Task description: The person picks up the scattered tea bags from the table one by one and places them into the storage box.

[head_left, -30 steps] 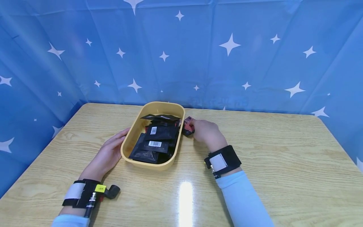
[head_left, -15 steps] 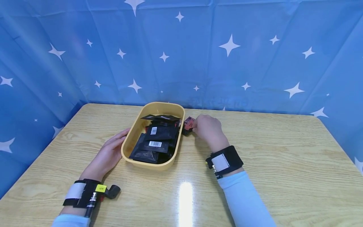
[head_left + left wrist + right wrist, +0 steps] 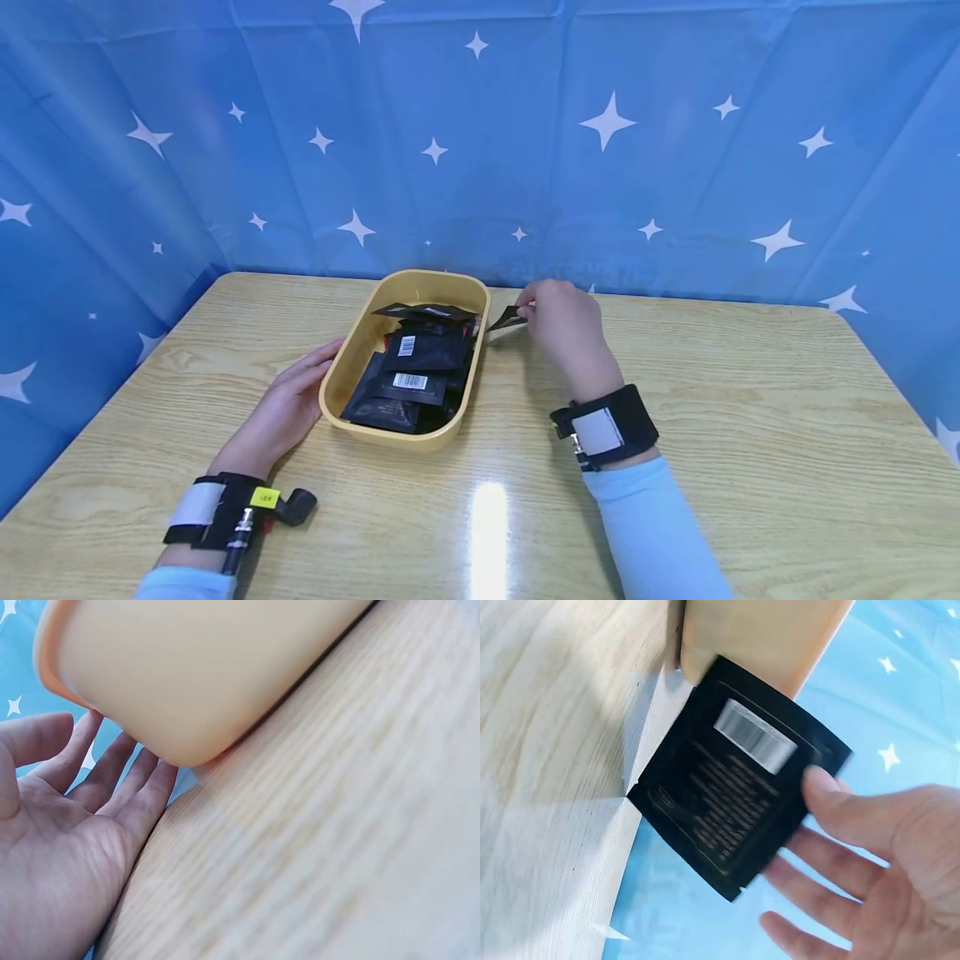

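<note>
My right hand pinches a flat black sachet by one edge, thumb on its printed back. A white barcode and small lines of print face the right wrist camera. In the head view the sachet is seen nearly edge-on, just right of the yellow bin. Several black sachets lie in that bin, some with barcodes up and two leaning at its far end. My left hand rests against the bin's left side. In the left wrist view its extended fingers touch the bin's outer wall and rim.
The wooden table extends to both sides of the bin. Behind its far edge hangs a blue curtain with white stars. A small camera juts from the left wrist strap, close over the table.
My right hand has lifted and moved slightly back and right with the sachet, turning it from its red-patterned face to edge-on. The left hand and bin have stayed put.
</note>
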The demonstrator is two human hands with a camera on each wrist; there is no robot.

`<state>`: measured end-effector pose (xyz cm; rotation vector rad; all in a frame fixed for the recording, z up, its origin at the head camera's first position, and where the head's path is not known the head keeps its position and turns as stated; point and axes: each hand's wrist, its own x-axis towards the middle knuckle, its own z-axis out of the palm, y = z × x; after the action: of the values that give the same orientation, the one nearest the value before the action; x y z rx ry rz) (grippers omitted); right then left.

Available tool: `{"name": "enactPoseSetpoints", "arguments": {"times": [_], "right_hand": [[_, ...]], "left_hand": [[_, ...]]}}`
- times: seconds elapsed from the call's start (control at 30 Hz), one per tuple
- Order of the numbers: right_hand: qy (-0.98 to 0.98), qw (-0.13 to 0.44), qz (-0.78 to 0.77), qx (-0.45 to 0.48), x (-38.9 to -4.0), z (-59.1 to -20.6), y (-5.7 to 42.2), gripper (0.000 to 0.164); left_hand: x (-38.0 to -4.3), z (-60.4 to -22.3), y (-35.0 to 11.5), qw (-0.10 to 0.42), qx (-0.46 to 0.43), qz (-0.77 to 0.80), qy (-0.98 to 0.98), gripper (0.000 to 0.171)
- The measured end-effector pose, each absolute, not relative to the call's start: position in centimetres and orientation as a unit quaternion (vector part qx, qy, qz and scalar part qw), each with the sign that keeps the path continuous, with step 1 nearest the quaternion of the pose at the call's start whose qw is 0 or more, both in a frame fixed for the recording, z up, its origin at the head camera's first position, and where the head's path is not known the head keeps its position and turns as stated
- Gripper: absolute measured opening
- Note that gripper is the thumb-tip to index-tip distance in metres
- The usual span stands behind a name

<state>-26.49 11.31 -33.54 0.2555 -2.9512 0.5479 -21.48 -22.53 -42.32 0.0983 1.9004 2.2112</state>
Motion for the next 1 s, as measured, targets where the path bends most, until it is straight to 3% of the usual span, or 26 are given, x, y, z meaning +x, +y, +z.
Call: {"name": "enactPoseSetpoints", "arguments": {"times": [0.4,0.57,0.67,0.73,0.83,1.0], "right_hand": [[-0.943,0.207,0.244,0.093,-25.3,-31.8,10.9,0.019],[-0.898,0.298,0.274,0.174,-24.4,-31.4,9.1,0.017],[-0.875,0.317,0.268,0.25,-24.0,-31.6,7.8,0.018],[-0.871,0.294,0.248,0.304,-23.7,-31.7,7.1,0.02],[-0.882,0.209,0.209,0.366,-23.3,-31.9,6.0,0.02],[-0.909,0.052,0.186,0.369,-23.1,-32.5,5.0,0.023]], "left_hand": [[-21.4,-42.2,-22.6,0.119,0.039,0.748,0.651,0.057],[-21.3,-42.3,-22.7,0.121,0.045,0.754,0.644,0.058],[-21.3,-42.2,-22.6,0.121,0.043,0.755,0.643,0.058],[-21.3,-42.1,-22.6,0.122,0.041,0.754,0.644,0.058],[-21.3,-42.0,-22.5,0.12,0.039,0.756,0.642,0.057],[-21.3,-42.2,-22.6,0.119,0.044,0.764,0.633,0.055]]}}
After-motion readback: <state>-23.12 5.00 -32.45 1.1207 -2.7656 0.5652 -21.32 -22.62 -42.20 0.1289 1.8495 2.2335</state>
